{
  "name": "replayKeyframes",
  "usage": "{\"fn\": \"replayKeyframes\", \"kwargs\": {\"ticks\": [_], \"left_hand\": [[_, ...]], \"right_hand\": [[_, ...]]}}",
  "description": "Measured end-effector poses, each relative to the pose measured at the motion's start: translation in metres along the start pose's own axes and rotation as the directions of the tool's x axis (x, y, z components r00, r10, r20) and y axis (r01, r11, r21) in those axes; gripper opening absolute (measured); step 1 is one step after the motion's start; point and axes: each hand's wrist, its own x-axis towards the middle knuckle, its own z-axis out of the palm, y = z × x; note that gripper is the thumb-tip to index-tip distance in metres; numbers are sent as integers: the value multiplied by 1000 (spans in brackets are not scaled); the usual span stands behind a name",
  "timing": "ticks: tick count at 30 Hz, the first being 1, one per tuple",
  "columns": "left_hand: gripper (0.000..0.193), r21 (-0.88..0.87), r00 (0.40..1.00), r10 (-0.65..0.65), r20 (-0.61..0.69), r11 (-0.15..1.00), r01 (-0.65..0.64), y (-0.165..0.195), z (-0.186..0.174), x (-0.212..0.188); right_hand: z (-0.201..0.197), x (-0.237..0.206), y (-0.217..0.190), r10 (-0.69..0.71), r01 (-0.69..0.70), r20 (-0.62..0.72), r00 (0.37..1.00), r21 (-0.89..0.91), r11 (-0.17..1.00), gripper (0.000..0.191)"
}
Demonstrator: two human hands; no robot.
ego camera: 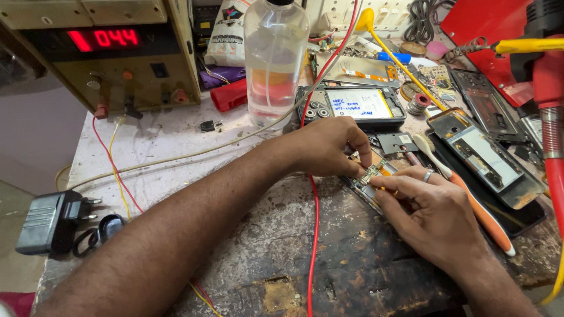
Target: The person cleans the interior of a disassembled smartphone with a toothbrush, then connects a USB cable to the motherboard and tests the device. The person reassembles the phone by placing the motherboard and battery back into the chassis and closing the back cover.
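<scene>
- Bending over the worn, paint-flecked tabletop (247, 235), the person has both hands meeting on a small opened phone frame with an exposed circuit board (369, 176) near the middle of the work area.
- The left hand (329, 147) reaches in from the lower left, its fingers (363, 154) curled down and pinching at the top edge of the opened phone frame.
- The right hand (429, 211) comes in from the lower right; it wears a ring, and its fingers (395, 183) are pressed together on the frame's small parts, touching the tips of the other hand. I cannot tell whether a tool is held between them.
- A thin red wire (314, 235) runs down the tabletop, passing under the left wrist.
- Just beside the right hand lies an orange-and-white toothbrush (476, 205), angled along the edge of a second dismantled phone (484, 158).
- Behind the hands sits a dark phone body with a white handwritten label (358, 105), and left of it stands a clear plastic bottle (275, 58).
- At the far left rests a beige bench power supply with a red digital readout (106, 53); a black plug adapter (50, 220) lies well apart at the near left edge.
</scene>
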Motion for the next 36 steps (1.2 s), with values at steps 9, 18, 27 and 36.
{"fn": "replayKeyframes", "kwargs": {"ticks": [9, 18, 27, 36], "left_hand": [[24, -3, 999, 40, -27, 999, -40, -4, 2, 1], [23, -36, 1000, 19, -3, 999, -19, -2, 1, 1], [23, -39, 1000, 22, 0, 999, -22, -4, 1, 1], [23, -50, 999, 15, -35, 999, -16, -5, 4, 2]], "right_hand": [[1, 0, 3, -95, 96, -41, 995, 24, 995, 23], [0, 1, -2, -86, 86, 5, 996, -74, 994, 21], [-6, 7, -15, -168, 171, 32, 985, -193, 966, 21], [-23, 21, -5, -289, 331, 191, 938, -250, 910, 29]]}}
